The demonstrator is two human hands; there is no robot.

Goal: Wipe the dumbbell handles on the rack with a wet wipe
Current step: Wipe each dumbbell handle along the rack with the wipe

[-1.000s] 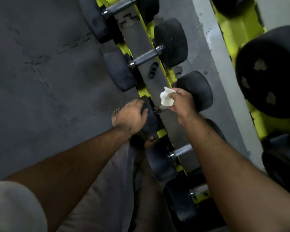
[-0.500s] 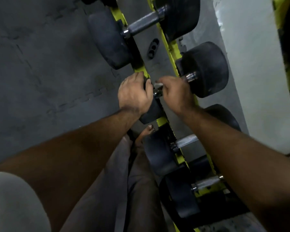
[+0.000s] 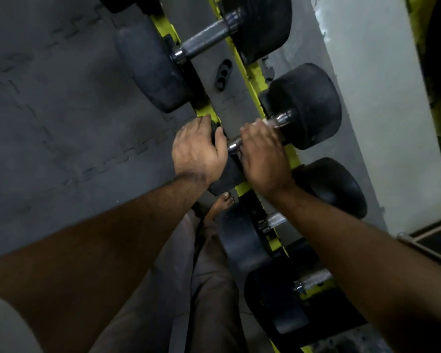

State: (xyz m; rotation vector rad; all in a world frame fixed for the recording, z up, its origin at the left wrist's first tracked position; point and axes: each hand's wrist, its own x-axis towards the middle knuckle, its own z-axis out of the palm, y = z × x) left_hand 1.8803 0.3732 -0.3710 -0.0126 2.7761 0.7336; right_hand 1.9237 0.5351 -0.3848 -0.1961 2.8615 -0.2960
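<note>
**Both hands on one dumbbell on the yellow rack**

I am looking straight down at the rack (image 3: 250, 80), its yellow rails running away from me with black dumbbells laid across them. My left hand (image 3: 196, 151) is curled over the near weight head (image 3: 225, 174) of the dumbbell in the middle, fingers wrapped over its top edge, gripping it. My right hand (image 3: 261, 154) is closed around that same dumbbell's metal handle (image 3: 233, 145), covering most of it; only a short shiny piece shows at each end, one beside my left thumb and one against the far weight head (image 3: 308, 105). A sliver of white wipe (image 3: 265, 121) peeks out at my right fingertips, pressed to the handle near the far head.

Beyond it lies another dumbbell with its knurled handle (image 3: 206, 36) fully bare. Nearer to me two more handles (image 3: 275, 220) show under my right forearm. My bare foot (image 3: 220, 203) stands on the grey floor mat (image 3: 61, 110) just beside the rack.
</note>
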